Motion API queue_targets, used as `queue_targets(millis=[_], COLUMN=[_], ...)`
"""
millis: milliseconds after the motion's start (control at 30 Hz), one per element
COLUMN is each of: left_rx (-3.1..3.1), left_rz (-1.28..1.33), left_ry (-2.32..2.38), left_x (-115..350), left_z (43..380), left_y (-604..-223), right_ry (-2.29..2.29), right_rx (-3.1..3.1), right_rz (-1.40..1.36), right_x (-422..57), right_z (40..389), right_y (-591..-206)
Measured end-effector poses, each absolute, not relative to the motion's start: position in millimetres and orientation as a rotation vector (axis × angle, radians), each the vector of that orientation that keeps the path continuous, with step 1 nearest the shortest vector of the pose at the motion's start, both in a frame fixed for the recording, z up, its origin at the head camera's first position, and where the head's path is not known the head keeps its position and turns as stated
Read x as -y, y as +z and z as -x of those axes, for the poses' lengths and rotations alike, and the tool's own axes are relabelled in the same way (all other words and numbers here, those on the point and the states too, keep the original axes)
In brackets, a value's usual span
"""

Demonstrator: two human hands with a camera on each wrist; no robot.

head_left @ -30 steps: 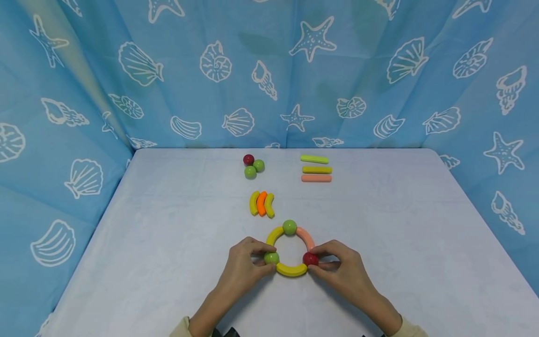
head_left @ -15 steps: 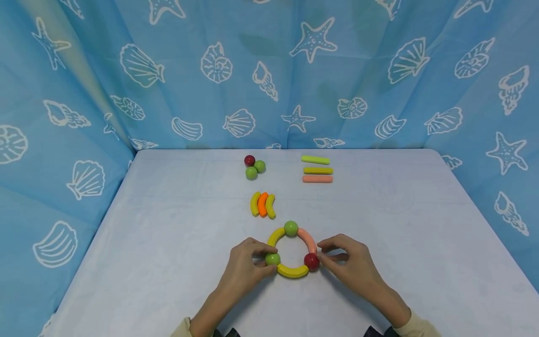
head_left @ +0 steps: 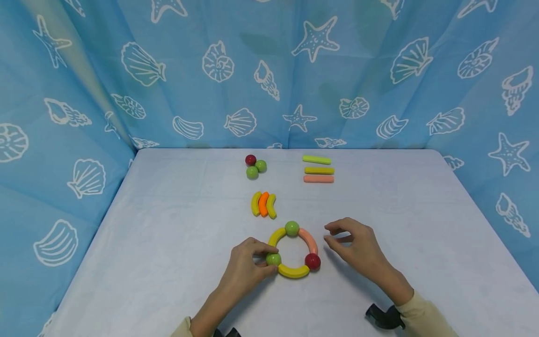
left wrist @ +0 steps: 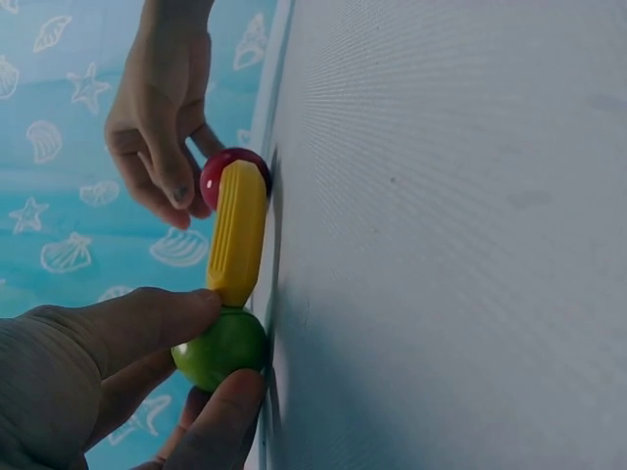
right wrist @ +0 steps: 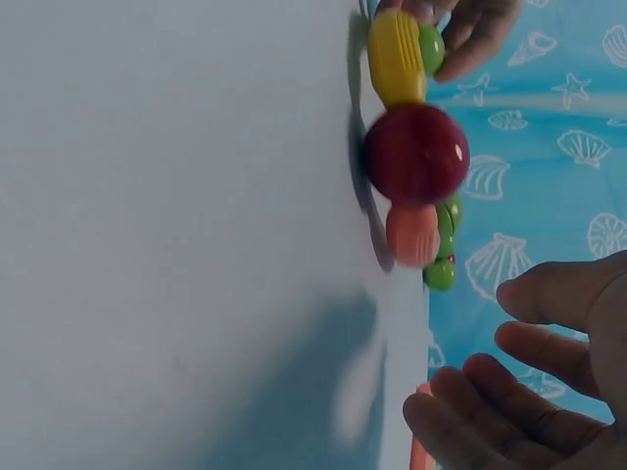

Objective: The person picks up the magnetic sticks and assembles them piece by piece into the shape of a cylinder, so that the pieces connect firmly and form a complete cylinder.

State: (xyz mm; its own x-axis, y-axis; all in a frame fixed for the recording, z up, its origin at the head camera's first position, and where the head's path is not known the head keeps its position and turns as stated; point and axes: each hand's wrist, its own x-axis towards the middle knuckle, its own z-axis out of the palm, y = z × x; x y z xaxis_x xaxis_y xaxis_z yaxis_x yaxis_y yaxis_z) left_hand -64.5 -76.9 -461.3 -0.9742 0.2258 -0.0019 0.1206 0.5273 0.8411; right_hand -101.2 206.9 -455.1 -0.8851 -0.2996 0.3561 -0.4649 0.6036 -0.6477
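On the white table lies a ring of balls and curved sticks. My left hand [head_left: 248, 264] pinches the green ball [head_left: 273, 260] at the ring's left between thumb and fingers. A yellow curved stick [head_left: 294, 272] runs along the front to a red ball [head_left: 312, 261]. From there a pink curved stick [head_left: 309, 240] leads up to another green ball [head_left: 292, 228], and a second yellow curved stick [head_left: 276, 237] closes the left side. My right hand [head_left: 358, 243] hovers right of the ring, holding nothing. In the right wrist view its thumb and fingers [right wrist: 549, 299] are apart.
Behind the ring lie yellow and orange curved sticks [head_left: 263, 204] side by side. Farther back are a red ball with two green balls [head_left: 252, 172], and straight sticks [head_left: 318, 171] in green, yellow and pink. A blue shell-print curtain [head_left: 252, 93] borders the table.
My right hand has let go of the red ball and moved right and away from me, fingers spreading slightly. My left hand stays on the green ball; the ring keeps its shape.
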Motion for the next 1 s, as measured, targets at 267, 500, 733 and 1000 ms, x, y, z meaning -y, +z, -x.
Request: queue_targets(millis=[267, 500, 733, 1000], left_rx=[-2.644, -2.639, -2.647, -2.63], left_rz=[-0.313, -0.315, -0.318, -0.32], left_ry=[1.461, 1.46, 1.453, 1.458], left_x=[77.9, 77.9, 77.2, 75.3], left_z=[63.9, 64.5, 64.5, 63.3], left_y=[-461.3, -460.6, -461.4, -462.2], right_ry=[1.048, 0.94, 0.888, 0.889], right_rx=[2.668, 2.755, 2.81, 2.828], right_rz=[-0.588, -0.558, -0.537, -0.504], right_x=[-211.8, -212.1, -209.8, -212.5], right_z=[120.7, 140.0, 157.5, 182.6], right_y=[-453.4, -446.2, -441.2, -442.3])
